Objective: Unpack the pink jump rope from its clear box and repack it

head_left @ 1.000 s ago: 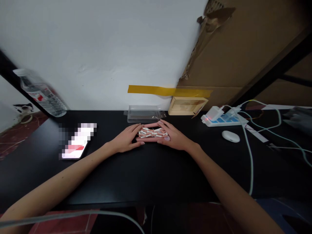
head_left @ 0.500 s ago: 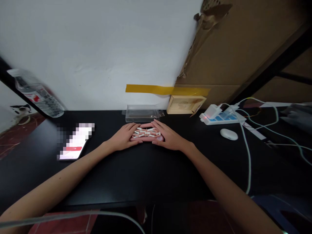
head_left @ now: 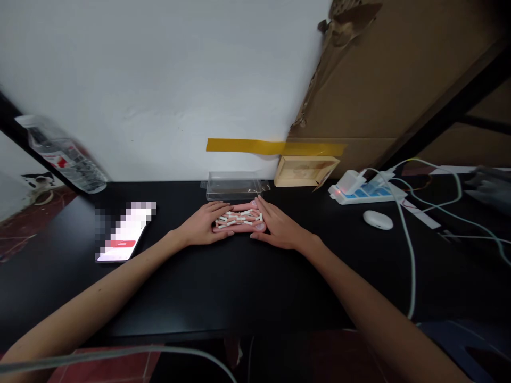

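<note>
A shallow pink tray (head_left: pixel 239 229) lies on the black table in front of me. Several small white and pinkish sticks (head_left: pixel 240 217) are spread over its inside; what they are I cannot make out. Around the tray's left end is my left hand (head_left: pixel 202 224), fingers along the far edge and thumb along the near edge. My right hand (head_left: pixel 281 226) frames the other end the same way, its thumb and forefinger apart, and the tray's rounded right corners show between them. The palms hide part of the left end.
Behind the tray stand a clear plastic box (head_left: pixel 233 186) and a pale wooden frame (head_left: pixel 306 171). To the left are a lit phone (head_left: pixel 123 234) and a plastic bottle (head_left: pixel 66 159). On the right lie a power strip (head_left: pixel 359 192) with cables and a white oval case (head_left: pixel 378 219).
My right hand has eased slightly rightward, its forefinger drawing back from the far edge, so more of the tray's right end shows. My left hand stays about where it was.
</note>
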